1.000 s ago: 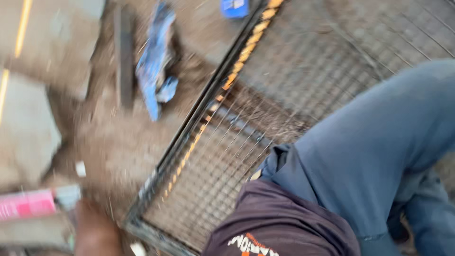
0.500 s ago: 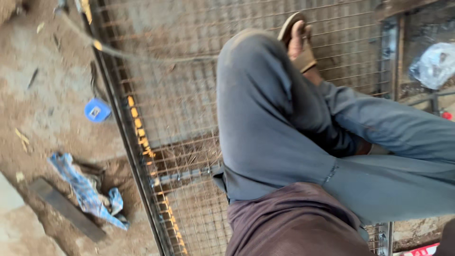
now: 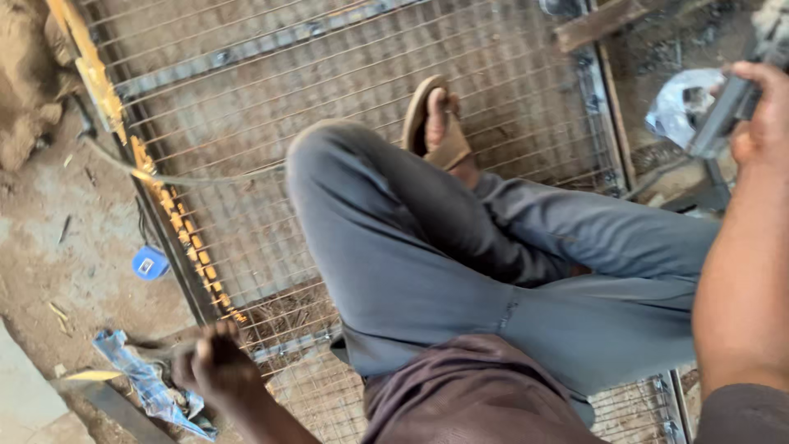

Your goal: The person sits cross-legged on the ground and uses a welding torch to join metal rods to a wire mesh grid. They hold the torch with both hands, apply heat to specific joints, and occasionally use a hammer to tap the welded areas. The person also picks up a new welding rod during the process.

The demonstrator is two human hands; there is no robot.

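Note:
I sit on a wire mesh panel (image 3: 246, 107) with a metal frame, my grey-trousered legs crossed over it and one sandalled foot (image 3: 440, 123) resting on the mesh. My right hand (image 3: 763, 111) is raised at the upper right and grips a grey metal tool (image 3: 722, 111). My left hand (image 3: 215, 366) is low at the panel's near left corner, blurred, beside the orange-marked frame edge (image 3: 177, 214) and a crumpled blue and white wrapper (image 3: 144, 382). What it holds, if anything, is unclear.
Dirt ground lies left of the panel, with a small blue round object (image 3: 149, 264) and a dark flat bar (image 3: 115, 403). A thin cable (image 3: 189, 178) runs across the mesh. A white plastic bag (image 3: 682, 99) and a wooden plank (image 3: 608, 20) lie beyond the right frame.
The view has swung right and up across the mesh panel. Both of my hands have come into view: the right with the tool, the left at the near frame corner.

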